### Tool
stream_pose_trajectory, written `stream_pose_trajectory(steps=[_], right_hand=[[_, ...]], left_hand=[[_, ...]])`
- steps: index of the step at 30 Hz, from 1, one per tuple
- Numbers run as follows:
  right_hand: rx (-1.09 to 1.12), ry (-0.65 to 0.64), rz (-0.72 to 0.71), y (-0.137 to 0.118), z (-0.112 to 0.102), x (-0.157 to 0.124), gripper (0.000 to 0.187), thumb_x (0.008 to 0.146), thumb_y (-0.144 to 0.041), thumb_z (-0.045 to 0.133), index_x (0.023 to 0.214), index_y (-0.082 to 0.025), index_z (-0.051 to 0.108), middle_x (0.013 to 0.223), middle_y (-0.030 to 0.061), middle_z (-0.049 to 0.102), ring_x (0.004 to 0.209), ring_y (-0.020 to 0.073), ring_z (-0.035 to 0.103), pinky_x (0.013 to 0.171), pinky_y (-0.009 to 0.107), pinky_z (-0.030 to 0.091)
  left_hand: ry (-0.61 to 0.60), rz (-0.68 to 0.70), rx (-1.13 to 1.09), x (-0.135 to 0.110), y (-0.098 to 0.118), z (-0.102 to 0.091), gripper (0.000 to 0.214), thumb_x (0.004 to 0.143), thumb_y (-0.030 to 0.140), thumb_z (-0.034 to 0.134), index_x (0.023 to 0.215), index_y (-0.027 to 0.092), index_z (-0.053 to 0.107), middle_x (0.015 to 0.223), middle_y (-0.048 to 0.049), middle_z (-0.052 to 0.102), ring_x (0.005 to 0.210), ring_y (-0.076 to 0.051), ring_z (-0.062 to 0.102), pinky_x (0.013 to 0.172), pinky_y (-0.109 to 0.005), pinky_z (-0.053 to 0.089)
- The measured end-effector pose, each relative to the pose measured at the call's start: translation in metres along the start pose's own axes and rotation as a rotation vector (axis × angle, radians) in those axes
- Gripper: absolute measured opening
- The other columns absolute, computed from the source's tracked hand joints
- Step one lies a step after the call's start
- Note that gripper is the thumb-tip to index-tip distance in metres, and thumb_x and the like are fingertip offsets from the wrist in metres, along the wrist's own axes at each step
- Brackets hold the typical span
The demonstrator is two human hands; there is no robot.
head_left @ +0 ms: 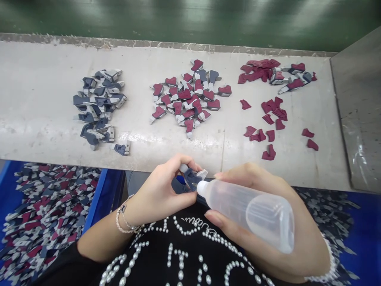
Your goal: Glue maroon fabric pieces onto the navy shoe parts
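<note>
My left hand pinches a small dark-blue and grey plastic part just in front of the bench's near edge. In my right hand lies a translucent squeeze bottle, tilted so that its white nozzle points left. The nozzle tip meets or nearly meets the face of the plastic part; whether any liquid comes out cannot be made out. Nearest on the bench is a single dark-blue and grey part, a little beyond my left hand.
On the pale bench, dark-blue parts lie left, maroon-faced parts in the middle, and loose maroon pieces right. Blue bins with many parts stand below. A metal panel closes the right end.
</note>
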State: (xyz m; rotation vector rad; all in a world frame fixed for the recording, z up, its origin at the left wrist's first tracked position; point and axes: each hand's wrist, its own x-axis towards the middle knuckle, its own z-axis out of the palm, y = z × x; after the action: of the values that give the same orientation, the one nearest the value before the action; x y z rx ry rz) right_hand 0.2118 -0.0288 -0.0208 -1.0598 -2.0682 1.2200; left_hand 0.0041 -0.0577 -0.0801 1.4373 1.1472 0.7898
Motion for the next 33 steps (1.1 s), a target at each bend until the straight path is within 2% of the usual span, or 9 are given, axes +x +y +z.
stream_pose_trajectory(steps=[5,11,18,23,26,29,33], right_hand=[[-0.087,-0.046,0.037,-0.002,-0.0008,-0.0015,0.021,0.084,-0.032,0.075,0.082,-0.026,0.055,0.075,-0.0009,0.068,0.055,0.0167,0.065,0.046,0.031,0.051],[-0.032,0.022,0.031,-0.0008,0.0019,-0.0003,0.02,0.085,-0.037,0.074,0.085,-0.027,0.057,0.078,-0.0004,0.07,0.055,0.0163,0.065,0.046,0.03,0.052],[-0.071,-0.072,0.016,-0.003,0.0015,-0.0011,0.025,0.082,-0.029,0.078,0.076,-0.024,0.054,0.071,-0.0032,0.066,0.053,0.0132,0.062,0.05,0.029,0.053],[-0.07,-0.013,0.037,-0.0039,0.0035,-0.0027,0.021,0.085,-0.033,0.076,0.081,-0.026,0.056,0.074,-0.0019,0.067,0.054,0.0152,0.062,0.051,0.032,0.053],[-0.078,-0.031,0.029,-0.0031,0.0034,-0.003,0.021,0.084,-0.03,0.076,0.081,-0.026,0.056,0.073,-0.0026,0.067,0.054,0.0147,0.062,0.05,0.032,0.052],[-0.095,-0.056,0.01,-0.0025,0.0016,-0.0034,0.022,0.083,-0.029,0.077,0.082,-0.026,0.055,0.073,-0.0036,0.066,0.053,0.0136,0.061,0.05,0.03,0.05],[-0.103,0.011,0.026,-0.0032,-0.0015,-0.0046,0.02,0.088,-0.029,0.072,0.085,-0.025,0.053,0.073,-0.0052,0.062,0.053,0.0112,0.06,0.052,0.027,0.05]], left_hand=[[0.012,-0.002,0.023,-0.0006,-0.0008,0.0001,0.036,0.082,0.016,0.076,0.107,0.025,0.051,0.108,-0.0014,0.071,0.097,-0.016,0.071,0.082,-0.026,0.059],[-0.026,-0.014,0.109,-0.0017,0.0013,0.0001,0.04,0.077,0.007,0.074,0.107,0.024,0.053,0.107,-0.0024,0.071,0.095,-0.019,0.071,0.079,-0.028,0.059],[0.034,-0.013,0.088,-0.0032,-0.0034,-0.0009,0.037,0.081,0.011,0.074,0.108,0.025,0.053,0.109,-0.0011,0.07,0.098,-0.017,0.071,0.082,-0.026,0.058],[0.084,0.008,0.217,-0.0027,-0.0031,-0.0011,0.041,0.078,0.01,0.076,0.11,0.026,0.054,0.102,0.0005,0.07,0.088,-0.014,0.071,0.075,-0.023,0.058],[0.108,0.021,0.25,-0.0025,-0.0019,-0.0011,0.039,0.079,0.011,0.076,0.108,0.024,0.054,0.102,-0.0001,0.071,0.085,-0.014,0.071,0.073,-0.022,0.057],[0.122,0.029,0.285,-0.0019,-0.0018,-0.0007,0.037,0.079,0.013,0.076,0.107,0.024,0.054,0.101,-0.001,0.072,0.085,-0.016,0.072,0.073,-0.024,0.057],[0.139,0.063,0.387,-0.0004,-0.0028,0.0002,0.038,0.078,0.018,0.079,0.107,0.024,0.054,0.099,0.0005,0.073,0.084,-0.016,0.072,0.075,-0.027,0.054]])
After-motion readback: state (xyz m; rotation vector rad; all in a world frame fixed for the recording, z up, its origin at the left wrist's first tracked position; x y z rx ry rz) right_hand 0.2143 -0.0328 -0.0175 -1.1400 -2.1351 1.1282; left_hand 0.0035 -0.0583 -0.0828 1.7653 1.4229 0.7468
